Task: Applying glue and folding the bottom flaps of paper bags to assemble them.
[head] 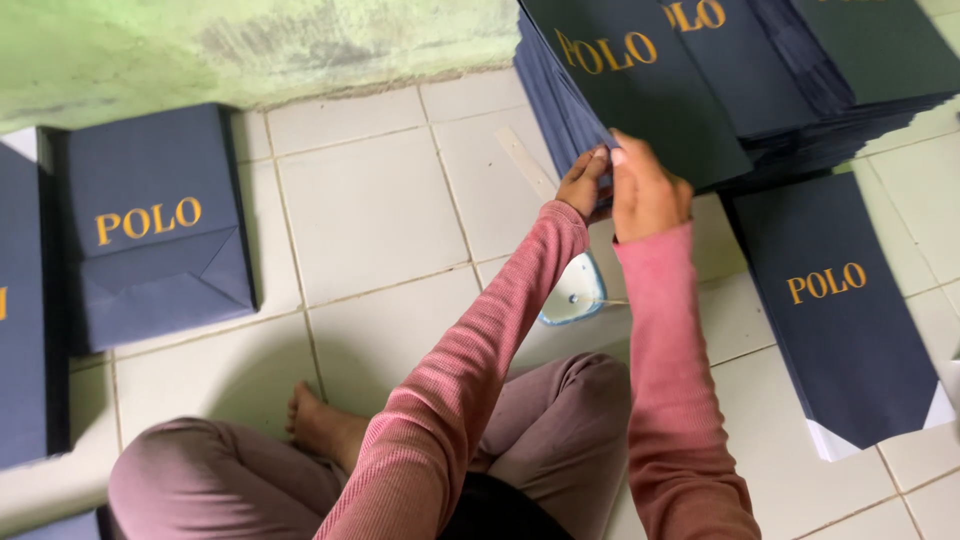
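A tall stack of flat navy paper bags (690, 90) with gold lettering lies on the white tiled floor at the top right. My left hand (583, 180) and my right hand (645, 185) meet at the stack's near corner, fingers pinching the edge of the top sheets. Both arms wear pink ribbed sleeves. Whether one sheet or more is pinched is hidden by the fingers.
A folded navy bag (160, 225) lies at the left, with another (22, 300) at the frame's left edge. One flat bag (835, 310) lies at the right. A small pale blue dish (575, 290) and a thin strip (527, 165) rest on the tiles. My crossed legs fill the bottom.
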